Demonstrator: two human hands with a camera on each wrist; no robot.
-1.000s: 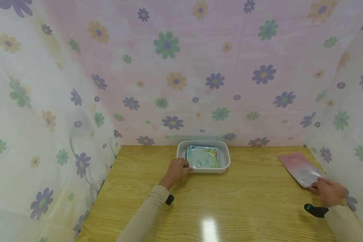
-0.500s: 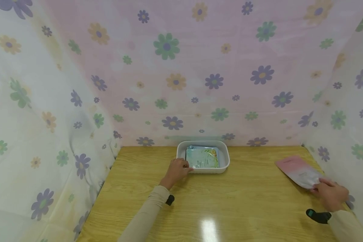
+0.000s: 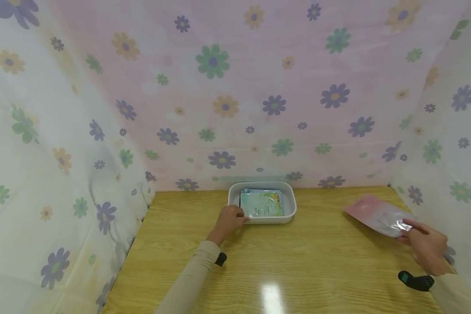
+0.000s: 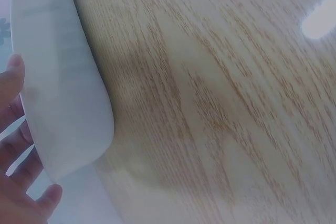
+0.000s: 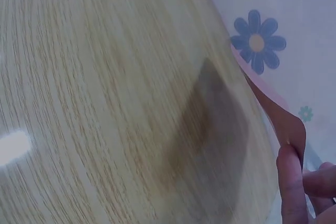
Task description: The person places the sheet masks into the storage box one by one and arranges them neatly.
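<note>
On the right, my right hand (image 3: 425,245) pinches the near end of a pink and silver foil pouch (image 3: 377,214), thumb on top. The pouch is held off the table; its shadow falls on the wood in the right wrist view, where the pouch (image 5: 286,124) shows edge-on. At the table's back, my left hand (image 3: 228,221) grips the front left corner of a white plastic tray (image 3: 292,207). In the left wrist view the thumb and fingers straddle the rim of the tray (image 4: 68,87). Inside the tray lie light green and blue sachets (image 3: 262,204), stacked flat.
The wooden table (image 3: 298,266) meets a flower-printed curtain (image 3: 247,87) behind and on both sides. The tray stands close against the back curtain. A dark wrist mount (image 3: 416,281) sits at the right sleeve.
My right hand has lifted the pouch off the table and moved it slightly left. The left hand stays at the tray, which has not moved. The view has shifted slightly.
</note>
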